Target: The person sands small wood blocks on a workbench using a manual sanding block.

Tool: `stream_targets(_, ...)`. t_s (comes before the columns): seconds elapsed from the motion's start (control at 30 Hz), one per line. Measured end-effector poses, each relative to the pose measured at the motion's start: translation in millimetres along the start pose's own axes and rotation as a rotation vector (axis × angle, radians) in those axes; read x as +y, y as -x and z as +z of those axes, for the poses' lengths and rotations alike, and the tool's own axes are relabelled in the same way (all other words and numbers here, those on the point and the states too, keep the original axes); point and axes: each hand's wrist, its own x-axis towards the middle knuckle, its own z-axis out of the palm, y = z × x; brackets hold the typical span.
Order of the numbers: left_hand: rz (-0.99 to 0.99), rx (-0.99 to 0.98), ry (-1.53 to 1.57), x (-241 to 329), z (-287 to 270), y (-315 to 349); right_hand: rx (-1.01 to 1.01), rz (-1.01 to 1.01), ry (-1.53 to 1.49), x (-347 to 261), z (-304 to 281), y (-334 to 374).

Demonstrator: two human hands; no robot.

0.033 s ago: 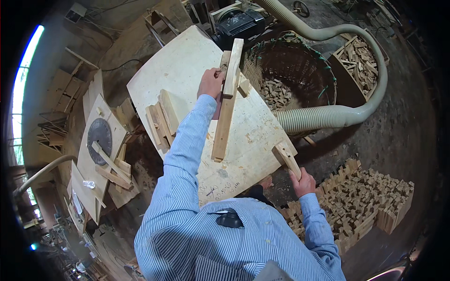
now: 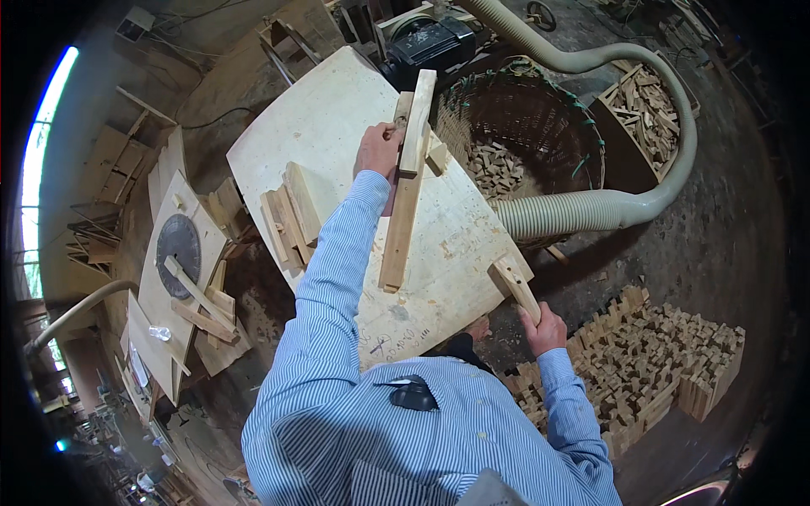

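Observation:
My left hand (image 2: 377, 152) rests on the pale worktable (image 2: 337, 93), its fingers curled against the long wooden strip (image 2: 398, 232). What those fingertips grip is too small to make out. A lighter wooden bar (image 2: 418, 126) lies over the strip's far part, with a small wood block (image 2: 437, 156) against its right side. At the table's near right corner, my right hand (image 2: 548, 330) is closed round the end of a wooden lever (image 2: 517, 287) with dark holes in it. A dark reddish edge shows between my left wrist and the strip.
Wood offcuts (image 2: 287, 221) stand on the table's left. Beyond its right edge are a wicker basket (image 2: 540, 110) of small pieces and a ribbed hose (image 2: 582, 212). A black motor (image 2: 430, 46) sits behind. Stacked wood pieces (image 2: 650, 358) lie at right; a circular saw blade (image 2: 178, 253) at left.

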Motion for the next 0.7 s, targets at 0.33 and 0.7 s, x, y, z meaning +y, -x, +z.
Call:
stream_targets(0.33,-0.112,0.082,0.005,15,-1,-1,0.009,-0.025,-0.017,3,5,-3)
stream_targets(0.7,-0.056,0.133,0.008,28,-14,8,0.045,-0.049,-0.062,7,17,-10)
